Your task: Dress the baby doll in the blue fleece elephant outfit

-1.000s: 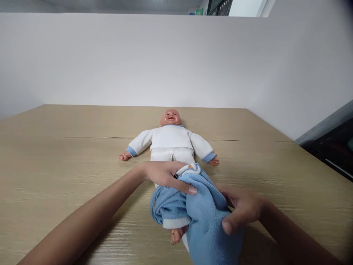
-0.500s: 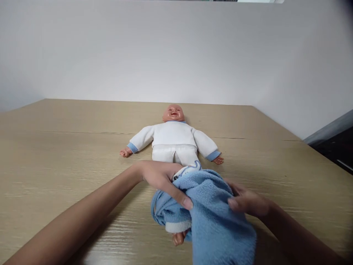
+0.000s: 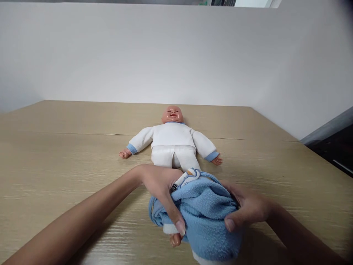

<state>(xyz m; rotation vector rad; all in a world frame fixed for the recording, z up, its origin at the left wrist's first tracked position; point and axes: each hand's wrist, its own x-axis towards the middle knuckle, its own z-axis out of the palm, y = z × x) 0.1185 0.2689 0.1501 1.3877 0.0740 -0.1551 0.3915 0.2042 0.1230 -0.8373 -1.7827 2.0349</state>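
A baby doll [image 3: 173, 136] lies face up on the table, head away from me and arms spread, in a white top with blue cuffs. Bunched round its lower legs are blue terry pants [image 3: 206, 221] with white cuffs. My left hand [image 3: 162, 191] grips the pants on the left, thumb on top of the cloth and fingers hidden beneath. From the right, my right hand [image 3: 245, 208] holds the other side, thumb pressed on the fabric. One doll foot [image 3: 175, 239] pokes out past a white cuff; the other foot is not visible.
The light wood table [image 3: 68, 154] has a seam running across it behind the doll. A pale wall [image 3: 154, 55] rises at the table's far edge. To the right, beyond the table, is a dark object [image 3: 336, 143].
The right pant leg has been gathered up shorter, so its white cuff now shows at the bottom. My left thumb has moved slightly down and left.
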